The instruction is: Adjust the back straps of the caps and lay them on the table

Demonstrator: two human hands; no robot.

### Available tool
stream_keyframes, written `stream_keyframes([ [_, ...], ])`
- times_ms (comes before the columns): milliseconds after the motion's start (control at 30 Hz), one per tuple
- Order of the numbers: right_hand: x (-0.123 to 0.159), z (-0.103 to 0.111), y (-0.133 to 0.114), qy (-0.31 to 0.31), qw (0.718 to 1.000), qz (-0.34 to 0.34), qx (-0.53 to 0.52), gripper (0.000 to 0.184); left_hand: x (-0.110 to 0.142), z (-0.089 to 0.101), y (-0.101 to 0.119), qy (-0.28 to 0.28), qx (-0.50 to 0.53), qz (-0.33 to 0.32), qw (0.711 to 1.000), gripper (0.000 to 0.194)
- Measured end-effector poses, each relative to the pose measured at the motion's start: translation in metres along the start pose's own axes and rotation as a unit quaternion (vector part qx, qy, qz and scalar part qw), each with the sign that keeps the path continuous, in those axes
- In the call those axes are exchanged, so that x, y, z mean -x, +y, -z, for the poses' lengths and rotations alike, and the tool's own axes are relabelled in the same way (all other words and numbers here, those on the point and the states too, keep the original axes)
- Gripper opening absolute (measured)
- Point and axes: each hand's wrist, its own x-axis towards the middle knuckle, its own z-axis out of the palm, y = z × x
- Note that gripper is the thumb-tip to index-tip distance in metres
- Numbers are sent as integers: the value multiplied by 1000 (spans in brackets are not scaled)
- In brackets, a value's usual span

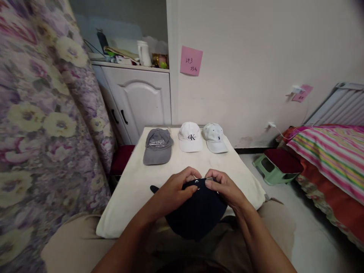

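Observation:
Both hands hold a dark navy baseball cap (196, 214) over my lap at the table's near edge. My left hand (182, 187) pinches its upper edge beside a small white mark, while the tip of the brim pokes out past that wrist. On the other side, my right hand (223, 185) grips the edge at a small pale tab or strap piece between thumb and fingers. Farther back on the table lie a grey cap (158, 147) with lettering, a white cap (190, 137) with a dark monogram, and a pale cap (215, 138) with a small dark emblem.
A cream cloth covers the table (127, 201). Floral curtains (51, 125) hang at left, beside a white cabinet (145, 94) with a jug (144, 54) on top. To the right stand a green stool (269, 170) and a bed with striped bedding (335, 151).

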Motion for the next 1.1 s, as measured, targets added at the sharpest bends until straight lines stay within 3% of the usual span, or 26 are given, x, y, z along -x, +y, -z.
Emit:
stream_keyframes([
  [200, 7, 5, -11, -14, 993, 24, 113, 30, -6, -12, -1, -17, -3, 7, 1000, 25],
  [367, 10, 1, -3, 12, 1000, -10, 6, 30, 1, -15, 0, -8, 16, 25, 1000, 28],
  [500, 10, -3, 2, 34, 996, -25, -75, 31, 10, -24, -8, 54, -76, 17, 995, 64],
  [567, 10, -6, 3, 50, 993, -19, -101, 31, 11, -30, -17, 98, -148, -7, 984, 67],
  [633, 10, -9, 5, 68, 989, -6, -129, 30, 11, -35, -25, 132, -217, -40, 966, 57],
  [733, 10, -15, 11, 97, 982, 14, -163, 28, 6, -39, -31, 157, -314, -84, 933, 48],
  [867, 11, -21, 21, 126, 976, 34, -173, 24, 0, -43, -30, 175, -409, -113, 889, 56],
  [933, 12, -22, 24, 135, 976, 43, -164, 23, -1, -45, -29, 166, -407, -120, 890, 57],
  [1100, 17, -20, 24, 139, 980, 43, -133, 22, 1, -46, -31, 135, -316, -134, 929, 43],
])
